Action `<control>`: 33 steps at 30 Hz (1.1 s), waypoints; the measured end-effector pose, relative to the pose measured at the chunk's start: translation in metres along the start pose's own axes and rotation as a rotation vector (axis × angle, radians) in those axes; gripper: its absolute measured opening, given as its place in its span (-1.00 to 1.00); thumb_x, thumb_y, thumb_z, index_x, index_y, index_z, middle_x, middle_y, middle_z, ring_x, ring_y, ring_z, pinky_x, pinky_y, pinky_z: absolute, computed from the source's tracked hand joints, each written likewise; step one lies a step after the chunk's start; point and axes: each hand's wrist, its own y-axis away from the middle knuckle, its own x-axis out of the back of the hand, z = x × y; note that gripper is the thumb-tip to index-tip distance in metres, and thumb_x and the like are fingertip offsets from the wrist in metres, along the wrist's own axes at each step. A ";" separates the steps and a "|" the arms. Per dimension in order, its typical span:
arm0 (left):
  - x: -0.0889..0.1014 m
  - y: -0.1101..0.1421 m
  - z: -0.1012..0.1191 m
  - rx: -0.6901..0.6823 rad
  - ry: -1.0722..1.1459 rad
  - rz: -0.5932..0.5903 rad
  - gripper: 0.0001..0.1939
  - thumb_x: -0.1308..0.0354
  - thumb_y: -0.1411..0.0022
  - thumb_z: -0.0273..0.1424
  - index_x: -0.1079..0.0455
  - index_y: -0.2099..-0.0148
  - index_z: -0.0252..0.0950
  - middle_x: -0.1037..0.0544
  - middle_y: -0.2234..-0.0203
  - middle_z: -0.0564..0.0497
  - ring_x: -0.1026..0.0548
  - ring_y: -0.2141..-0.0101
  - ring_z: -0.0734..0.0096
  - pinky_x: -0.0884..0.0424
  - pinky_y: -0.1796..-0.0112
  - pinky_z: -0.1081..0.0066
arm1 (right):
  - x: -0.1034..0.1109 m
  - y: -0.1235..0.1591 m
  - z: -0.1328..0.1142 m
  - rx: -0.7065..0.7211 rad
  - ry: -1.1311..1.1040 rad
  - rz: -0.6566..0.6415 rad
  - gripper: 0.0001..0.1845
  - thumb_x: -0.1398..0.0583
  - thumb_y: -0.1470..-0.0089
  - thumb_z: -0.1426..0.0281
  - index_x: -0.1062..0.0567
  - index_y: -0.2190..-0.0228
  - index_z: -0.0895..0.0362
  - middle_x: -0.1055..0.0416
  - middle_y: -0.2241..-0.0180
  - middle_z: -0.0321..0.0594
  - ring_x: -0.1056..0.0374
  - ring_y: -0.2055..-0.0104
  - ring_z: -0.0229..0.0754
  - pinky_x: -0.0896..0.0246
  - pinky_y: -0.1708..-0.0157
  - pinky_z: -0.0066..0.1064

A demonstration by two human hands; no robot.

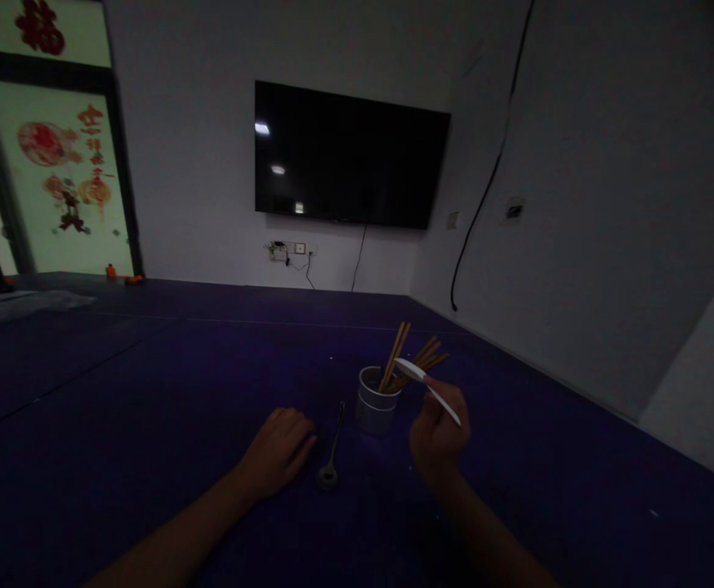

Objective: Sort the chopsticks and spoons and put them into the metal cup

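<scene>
My right hand (438,434) is closed around a white spoon (426,382), raised beside and just above a small white cup (375,402). Several wooden chopsticks (407,363) stand in the cup, leaning right. My left hand (280,451) rests on the dark purple floor mat (149,425) with its fingers curled down; whether anything is under them is hidden. A metal spoon (332,451) lies on the mat between my left hand and the cup, bowl toward me.
A black television (348,155) hangs on the far white wall above a socket with cables (289,249). A glass door with red decorations (66,175) is at the left. A white wall (608,245) runs along the right.
</scene>
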 end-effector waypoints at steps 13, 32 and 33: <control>0.000 0.002 0.002 -0.086 0.080 -0.222 -0.63 0.11 -0.30 -0.07 -0.29 0.25 -0.26 -0.44 0.35 -0.03 -0.33 0.32 0.31 -0.22 0.27 0.32 | -0.012 0.017 -0.003 -0.323 0.465 -0.645 -0.54 0.11 -0.27 0.24 -0.52 0.31 0.18 -0.49 0.49 -0.13 -0.38 0.51 -0.17 0.02 0.53 -0.43; 0.000 0.002 0.001 -0.104 0.109 -0.302 -0.58 0.06 -0.24 0.01 -0.30 0.30 -0.26 -0.43 0.37 -0.02 -0.34 0.33 0.33 -0.23 0.30 0.35 | -0.009 0.014 -0.008 -0.419 0.324 -0.631 -0.48 0.08 -0.22 0.09 -0.48 0.07 0.11 -0.47 0.56 -0.20 -0.38 0.54 -0.16 0.00 0.56 -0.44; 0.000 0.002 0.002 -0.102 0.112 -0.300 -0.58 0.06 -0.24 0.00 -0.30 0.29 -0.26 -0.44 0.37 -0.02 -0.35 0.33 0.33 -0.24 0.29 0.35 | -0.008 0.014 -0.009 -0.415 0.291 -0.582 -0.46 0.08 -0.21 0.08 -0.45 0.04 0.13 -0.45 0.60 -0.23 -0.36 0.58 -0.17 0.00 0.57 -0.44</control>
